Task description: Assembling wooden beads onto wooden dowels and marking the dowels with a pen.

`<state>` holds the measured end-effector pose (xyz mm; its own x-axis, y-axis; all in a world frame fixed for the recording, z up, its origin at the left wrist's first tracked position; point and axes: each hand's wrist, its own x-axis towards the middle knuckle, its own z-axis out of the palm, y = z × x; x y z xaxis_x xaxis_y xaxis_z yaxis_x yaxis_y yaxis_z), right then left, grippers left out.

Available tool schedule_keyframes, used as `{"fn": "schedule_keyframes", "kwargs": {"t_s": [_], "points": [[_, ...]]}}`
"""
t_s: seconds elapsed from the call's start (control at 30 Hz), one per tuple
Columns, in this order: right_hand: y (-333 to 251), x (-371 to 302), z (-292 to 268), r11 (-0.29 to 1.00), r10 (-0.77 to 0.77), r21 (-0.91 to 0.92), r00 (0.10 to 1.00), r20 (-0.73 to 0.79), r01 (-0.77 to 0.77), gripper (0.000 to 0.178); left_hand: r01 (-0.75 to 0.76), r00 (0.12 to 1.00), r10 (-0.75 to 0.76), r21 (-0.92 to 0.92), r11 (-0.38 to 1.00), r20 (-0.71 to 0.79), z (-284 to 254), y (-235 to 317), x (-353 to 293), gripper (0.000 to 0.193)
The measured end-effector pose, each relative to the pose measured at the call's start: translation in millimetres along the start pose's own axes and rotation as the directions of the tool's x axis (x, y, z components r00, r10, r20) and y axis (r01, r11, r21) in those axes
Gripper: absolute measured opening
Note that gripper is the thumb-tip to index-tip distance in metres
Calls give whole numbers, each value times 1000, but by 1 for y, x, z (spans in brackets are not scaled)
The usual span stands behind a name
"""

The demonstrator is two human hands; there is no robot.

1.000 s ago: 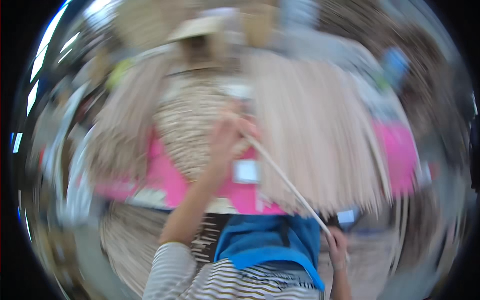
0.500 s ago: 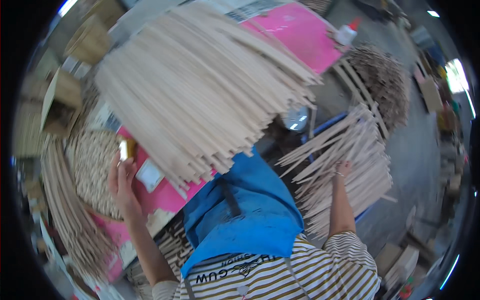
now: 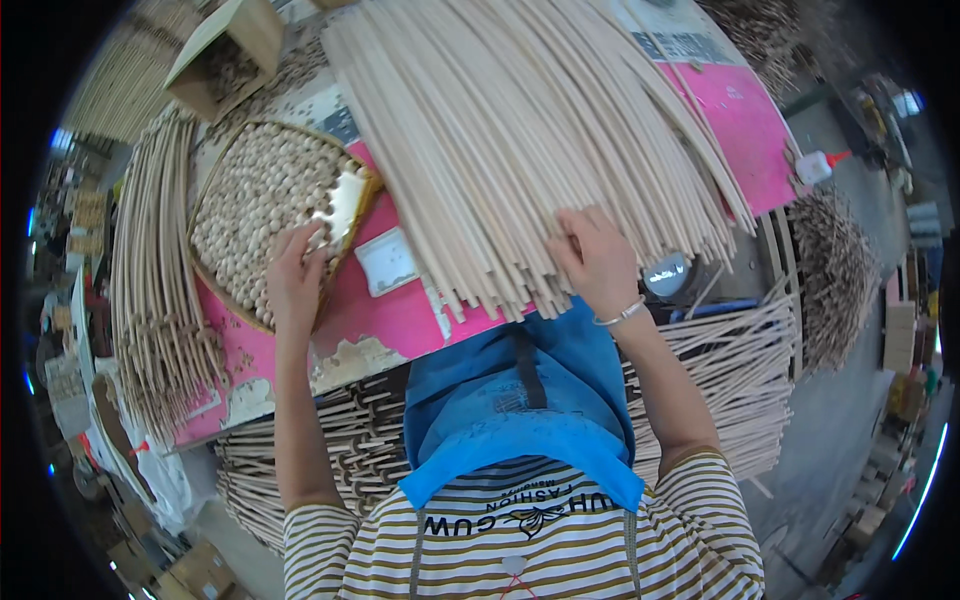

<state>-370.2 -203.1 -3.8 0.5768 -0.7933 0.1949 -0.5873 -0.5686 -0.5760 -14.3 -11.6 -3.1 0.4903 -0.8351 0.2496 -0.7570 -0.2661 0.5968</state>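
My left hand (image 3: 297, 275) is over the right part of a yellow-rimmed tray (image 3: 362, 205) of small round wooden balls (image 3: 262, 190). Its fingers are bent and drawn together at the balls; whatever is between them is too small to make out. My right hand (image 3: 597, 262) rests on the near ends of a wide layer of long, thin wooden sticks (image 3: 500, 140). Its thumb and fingers are closed round a stick there, partly hidden by the hand. A small white dish (image 3: 387, 263) lies on the pink tabletop between the tray and the sticks.
Knobbed sticks (image 3: 155, 270) lie left of the tray, and more (image 3: 320, 440) are under the table edge. Loose sticks (image 3: 730, 370) are piled low at the right. An open wooden box (image 3: 225, 60) stands at the back left; a red-tipped white bottle (image 3: 815, 168) is at the right.
My right hand has come from the low stick pile at the right onto the sticks on the table. My left hand has its fingers bent in at the balls. The whole view has shifted.
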Motion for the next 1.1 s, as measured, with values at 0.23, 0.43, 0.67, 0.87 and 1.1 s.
{"fn": "schedule_keyframes", "kwargs": {"t_s": [0.23, 0.43, 0.67, 0.87, 1.1], "points": [[11, 37, 36, 976, 169, 134, 985, 45, -174, 21, 18, 999, -18, 12, 1000, -42, -7, -7, 10, 31], [-9, 50, 4, 889, 139, 426, 986, 98, -167, 19, -58, 990, 93, 286, 956, -109, 3, -17, 43, 20], [-95, 76, 1, 774, -133, 629, 955, 265, -66, 17, 98, 993, -58, 475, 874, -98, 28, -35, 66, 22], [-154, 85, 48, 797, -332, 592, 907, 258, 124, 11, 83, 990, -49, 270, 959, -131, 11, -24, 54, 15], [-161, 87, 87, 819, -429, 481, 891, 149, 314, 12, 51, 973, -150, -468, 883, -178, -13, 38, -30, 19]]}}
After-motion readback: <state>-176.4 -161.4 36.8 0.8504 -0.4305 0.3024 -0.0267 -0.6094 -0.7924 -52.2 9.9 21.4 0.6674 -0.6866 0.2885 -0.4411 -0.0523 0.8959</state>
